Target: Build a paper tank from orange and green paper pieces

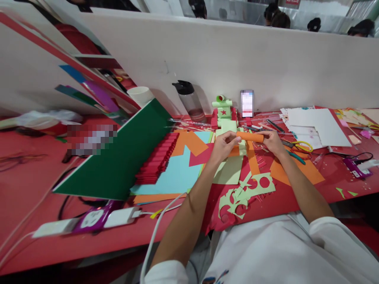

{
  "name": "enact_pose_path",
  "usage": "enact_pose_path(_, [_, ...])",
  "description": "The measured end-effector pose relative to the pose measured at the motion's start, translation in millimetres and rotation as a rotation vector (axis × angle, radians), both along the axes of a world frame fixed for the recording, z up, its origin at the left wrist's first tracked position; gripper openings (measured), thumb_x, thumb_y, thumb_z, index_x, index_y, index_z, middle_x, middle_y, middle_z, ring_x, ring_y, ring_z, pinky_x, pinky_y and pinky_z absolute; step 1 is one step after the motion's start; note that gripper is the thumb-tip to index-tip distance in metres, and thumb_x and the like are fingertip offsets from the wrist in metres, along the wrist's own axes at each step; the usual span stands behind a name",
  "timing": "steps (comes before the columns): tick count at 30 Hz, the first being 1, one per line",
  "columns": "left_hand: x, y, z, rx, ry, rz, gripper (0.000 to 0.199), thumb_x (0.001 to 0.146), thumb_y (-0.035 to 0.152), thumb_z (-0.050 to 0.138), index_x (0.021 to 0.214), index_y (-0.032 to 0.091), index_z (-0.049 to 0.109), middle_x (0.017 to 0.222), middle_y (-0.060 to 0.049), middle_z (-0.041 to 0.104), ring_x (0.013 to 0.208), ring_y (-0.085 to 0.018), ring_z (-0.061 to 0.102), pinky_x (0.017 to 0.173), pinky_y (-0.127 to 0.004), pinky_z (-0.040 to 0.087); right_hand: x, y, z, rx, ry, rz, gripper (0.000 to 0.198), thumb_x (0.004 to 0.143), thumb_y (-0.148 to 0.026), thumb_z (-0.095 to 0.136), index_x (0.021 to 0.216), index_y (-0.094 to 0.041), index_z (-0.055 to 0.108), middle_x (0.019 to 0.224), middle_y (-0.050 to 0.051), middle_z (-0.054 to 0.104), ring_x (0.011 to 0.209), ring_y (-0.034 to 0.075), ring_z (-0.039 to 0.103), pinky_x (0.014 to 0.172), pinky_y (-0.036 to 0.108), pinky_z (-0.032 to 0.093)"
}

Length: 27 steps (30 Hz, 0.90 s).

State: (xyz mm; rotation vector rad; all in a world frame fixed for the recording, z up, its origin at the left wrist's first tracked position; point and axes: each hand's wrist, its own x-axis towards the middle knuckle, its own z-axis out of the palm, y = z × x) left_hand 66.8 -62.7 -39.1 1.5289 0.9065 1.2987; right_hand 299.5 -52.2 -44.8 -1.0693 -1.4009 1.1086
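An orange paper tube lies level between my two hands, above the red tabletop. My left hand pinches its left end with thumb and fingers. At its other end my right hand has its fingers closed on the tube. Just beyond stands a light green and red paper model with a red star. Below the tube are an orange strip and light green paper. Nearer to me lie cut light green scraps with round holes.
Left stands a green board beside folded red paper strips on coloured sheets. A dark-lidded bottle and a phone are at the back wall. Yellow-handled scissors lie right. A white cable runs near my left arm.
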Motion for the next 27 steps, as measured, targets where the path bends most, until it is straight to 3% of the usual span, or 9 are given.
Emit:
enact_pose_path(5, [2.1, -1.8, 0.3, -0.037, -0.011, 0.028, 0.048, 0.073, 0.064, 0.080, 0.078, 0.018, 0.068, 0.073, -0.002, 0.070, 0.072, -0.017, 0.066, 0.074, -0.032, 0.058, -0.1, 0.2, -0.9, 0.040, -0.037, -0.006, 0.027, 0.070, -0.025, 0.077, 0.094, -0.017, 0.084, 0.092, 0.007, 0.081, 0.085, 0.027, 0.078, 0.084, 0.041, 0.065])
enact_pose_path(13, [-1.6, 2.4, -2.6, 0.026, 0.058, 0.047, 0.035, 0.078, 0.052, 0.077, 0.076, 0.017, 0.070, 0.073, -0.002, 0.070, 0.070, -0.017, 0.063, 0.068, -0.029, 0.051, 2.5, -1.5, 4.5, 0.076, -0.123, -0.002, 0.030, 0.073, -0.027, 0.074, 0.098, -0.015, 0.085, 0.092, 0.009, 0.082, 0.092, 0.030, 0.077, 0.083, 0.041, 0.064])
enact_pose_path(21, [-0.2, 0.2, -2.9, -0.032, -0.020, -0.047, 0.046, 0.079, 0.062, 0.077, 0.084, 0.018, 0.067, 0.078, -0.003, 0.072, 0.077, -0.019, 0.070, 0.079, -0.033, 0.058, 2.4, 2.5, -2.6, 0.032, -0.067, 0.010, 0.032, 0.070, -0.027, 0.075, 0.098, -0.017, 0.085, 0.094, 0.008, 0.082, 0.087, 0.028, 0.077, 0.082, 0.040, 0.063])
enact_pose_path(27, [1.9, -3.9, -1.9, -0.115, -0.038, -0.083, 0.050, 0.075, 0.065, 0.080, 0.088, 0.017, 0.070, 0.078, -0.003, 0.074, 0.077, -0.019, 0.072, 0.082, -0.035, 0.061, 1.7, 1.9, -1.5, 0.077, -0.130, 0.013, 0.033, 0.071, -0.026, 0.073, 0.099, -0.016, 0.085, 0.091, 0.008, 0.081, 0.084, 0.027, 0.076, 0.078, 0.038, 0.063])
